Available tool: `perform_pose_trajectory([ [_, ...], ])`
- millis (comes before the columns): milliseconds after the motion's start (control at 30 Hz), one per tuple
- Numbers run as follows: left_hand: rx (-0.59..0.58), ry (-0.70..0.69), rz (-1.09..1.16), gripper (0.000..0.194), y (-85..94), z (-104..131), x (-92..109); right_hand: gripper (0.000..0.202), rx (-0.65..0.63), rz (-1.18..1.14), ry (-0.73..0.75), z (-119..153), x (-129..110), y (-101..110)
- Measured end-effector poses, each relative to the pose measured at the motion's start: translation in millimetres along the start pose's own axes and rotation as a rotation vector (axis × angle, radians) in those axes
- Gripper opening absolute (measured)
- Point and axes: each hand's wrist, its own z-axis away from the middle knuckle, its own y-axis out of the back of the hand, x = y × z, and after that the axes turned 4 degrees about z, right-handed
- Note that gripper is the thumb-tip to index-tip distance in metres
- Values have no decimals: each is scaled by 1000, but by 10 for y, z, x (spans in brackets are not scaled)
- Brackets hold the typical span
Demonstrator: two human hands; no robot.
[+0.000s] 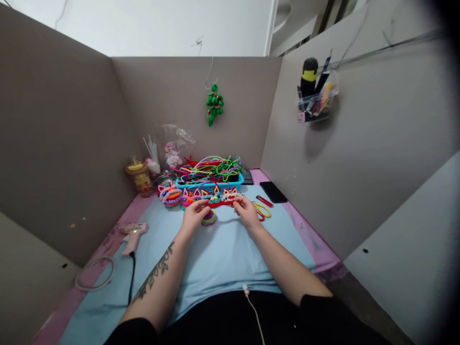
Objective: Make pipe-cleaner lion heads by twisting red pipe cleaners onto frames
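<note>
A red pipe cleaner [220,203] stretches sideways above the table, pinched at one end by my left hand [196,214] and at the other by my right hand [247,212]. Close to my left fingers, a small striped piece [209,218] in purple, yellow and teal rests on the cloth. Behind my hands stand several colourful pipe cleaner figures, partly covered by my fingers; a pink and orange one [170,195] shows at the left. Yellow-handled scissors [263,210] lie just right of my right hand.
A blue basket [210,186] heaped with pipe cleaners stands at the back. A pink glue gun [135,235] with its cord lies left, below a lidded cup [139,179]. On the right are a red cutter [265,201] and a phone [273,191]. Grey partitions [194,110] enclose the table.
</note>
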Motion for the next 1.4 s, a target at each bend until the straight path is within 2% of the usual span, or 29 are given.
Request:
perform_pose_trajectory([
  [67,-31,14,27,49,-33,20,4,19,-24,0,-4,16,-2,-20],
  [200,-32,20,26,41,-46,28,26,18,-63,28,3,17,20,-21],
  [367,59,12,70,38,46,-24,60,15,32,69,69,-29,45,55],
  [433,36,2,33,34,47,-23,60,16,-33,134,100,-20,42,61],
  [600,-160,-70,-137,23,-59,51,51,21,-243,391,207,64,45,-42],
  [700,-173,-102,-185,24,-91,77,56,17,-333,467,248,81,72,-96],
  [867,-101,-73,-178,28,-59,44,6,11,-237,620,395,63,69,-80],
  [1000,-92,12,-59,35,-68,21,-44,9,-155,717,520,90,9,-72],
  [1133,-52,57,52,38,-72,11,-26,9,-102,762,567,115,-45,-62],
  [1233,-52,53,55,39,-64,6,-18,9,-108,764,576,116,-49,-61],
  [1400,-162,-14,-32,37,-94,34,-45,15,-205,696,538,103,33,-113],
])
